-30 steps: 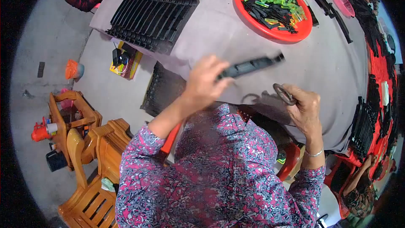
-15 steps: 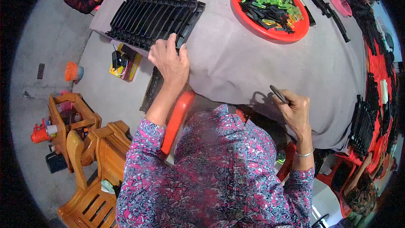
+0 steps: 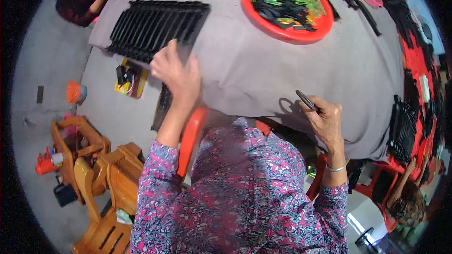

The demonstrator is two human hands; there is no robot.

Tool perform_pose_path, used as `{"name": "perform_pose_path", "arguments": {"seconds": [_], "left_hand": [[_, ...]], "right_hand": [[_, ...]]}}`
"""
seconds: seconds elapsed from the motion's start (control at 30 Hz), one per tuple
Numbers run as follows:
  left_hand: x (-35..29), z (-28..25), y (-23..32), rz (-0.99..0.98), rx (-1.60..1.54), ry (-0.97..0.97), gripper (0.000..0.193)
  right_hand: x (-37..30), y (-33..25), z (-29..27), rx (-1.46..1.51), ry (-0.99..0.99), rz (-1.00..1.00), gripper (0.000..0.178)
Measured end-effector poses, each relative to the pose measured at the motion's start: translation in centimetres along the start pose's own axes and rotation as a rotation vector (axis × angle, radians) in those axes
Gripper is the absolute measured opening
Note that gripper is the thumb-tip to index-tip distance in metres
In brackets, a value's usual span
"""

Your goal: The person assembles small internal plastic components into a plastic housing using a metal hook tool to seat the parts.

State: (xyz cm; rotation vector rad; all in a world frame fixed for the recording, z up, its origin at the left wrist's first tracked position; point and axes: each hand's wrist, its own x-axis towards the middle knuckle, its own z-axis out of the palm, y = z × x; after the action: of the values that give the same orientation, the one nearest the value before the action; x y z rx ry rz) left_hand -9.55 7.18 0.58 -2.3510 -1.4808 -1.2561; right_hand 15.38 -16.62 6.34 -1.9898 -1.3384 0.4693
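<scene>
Going gently seems best, I'd say, by the black strips [image 3: 150,24] at the table's [image 3: 263,70] left edge: left hand [image 3: 177,73] loosely spread, looking empty; right hand [image 3: 327,118] pinching a dark ring [image 3: 306,99] near the front edge.

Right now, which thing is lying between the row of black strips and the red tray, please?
In the head view, only grey cloth shows between the black strips and the red tray.
</scene>
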Motion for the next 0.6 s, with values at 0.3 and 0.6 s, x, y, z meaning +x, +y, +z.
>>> {"name": "perform_pose_path", "arguments": {"seconds": [0.3,0.6], "left_hand": [[-0.2,0.5,7.2,0.223,-0.465,-0.239,0.04],[-1.8,3.5,12.2,0.288,-0.642,-0.551,0.026]], "right_hand": [[3.4,2.1,-3.7,-0.042,0.158,0.246,0.031],[7.4,10.6,-7.2,-0.089,0.266,0.451,0.053]]}}
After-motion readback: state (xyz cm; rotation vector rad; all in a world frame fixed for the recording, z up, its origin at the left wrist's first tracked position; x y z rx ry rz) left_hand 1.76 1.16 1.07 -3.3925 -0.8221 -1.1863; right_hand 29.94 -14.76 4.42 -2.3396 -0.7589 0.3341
